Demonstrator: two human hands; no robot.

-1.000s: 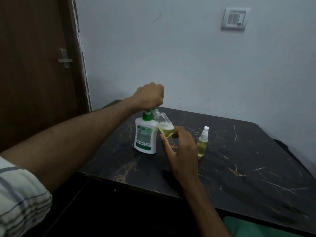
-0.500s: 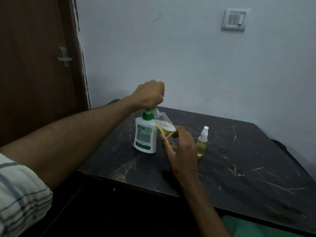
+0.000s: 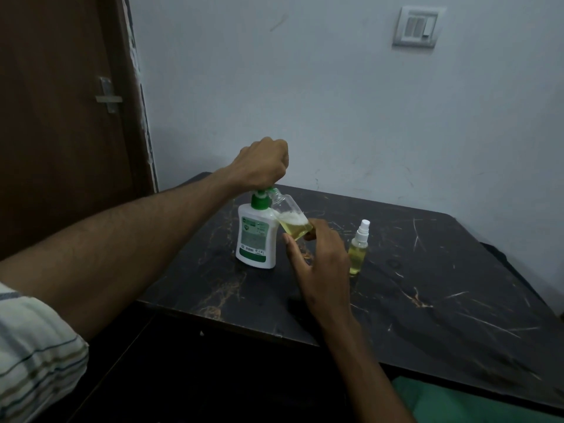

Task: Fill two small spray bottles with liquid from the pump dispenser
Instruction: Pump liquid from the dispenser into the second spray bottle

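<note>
A white pump dispenser (image 3: 256, 236) with a green pump top stands on the black marble table (image 3: 427, 285). My left hand (image 3: 262, 163) is closed in a fist on top of the pump head. My right hand (image 3: 320, 254) holds an open small clear bottle (image 3: 290, 219), tilted with its neck up under the pump spout. Yellow liquid with foam on top sits in its lower part. A second small spray bottle (image 3: 359, 248), capped white and holding yellow liquid, stands upright just right of my right hand.
A pale wall runs behind the table, with a switch plate (image 3: 417, 25) high on the right. A brown door (image 3: 61, 117) with a metal latch is at the left. Something green (image 3: 457, 404) shows below the table's near edge.
My left fist has risen slightly on the pump head across the frames. The tilted bottle and the standing spray bottle stay where they were.
</note>
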